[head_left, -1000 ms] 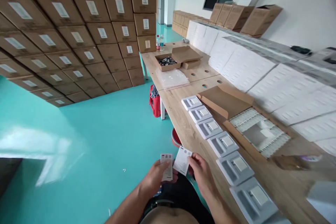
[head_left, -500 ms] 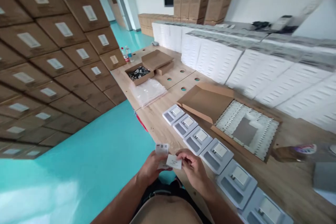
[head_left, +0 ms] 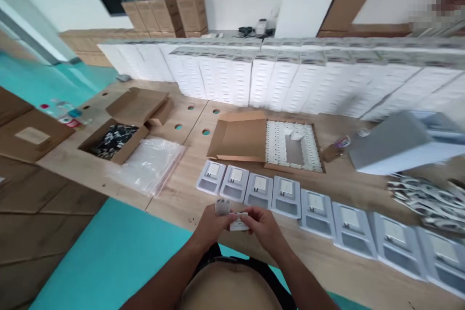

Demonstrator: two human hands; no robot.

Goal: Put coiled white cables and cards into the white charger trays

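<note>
Closed on paper, the left hand point(head_left: 210, 226) and the right hand point(head_left: 264, 226) meet near the front edge of a wooden table point(head_left: 323, 264). White stacks point(head_left: 225, 77) line its far side; before them lies an open carton point(head_left: 236, 138) filled with white pieces point(head_left: 274, 143). Nearer runs a row of pale trays point(head_left: 258, 193), just beyond the hands. Smallest are the papers: a leaflet point(head_left: 222, 207) stands up from the left hand, and a white slip point(head_left: 238, 225) beside it is pinched by the right.

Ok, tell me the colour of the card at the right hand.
White card, seen best in the head view.
</note>
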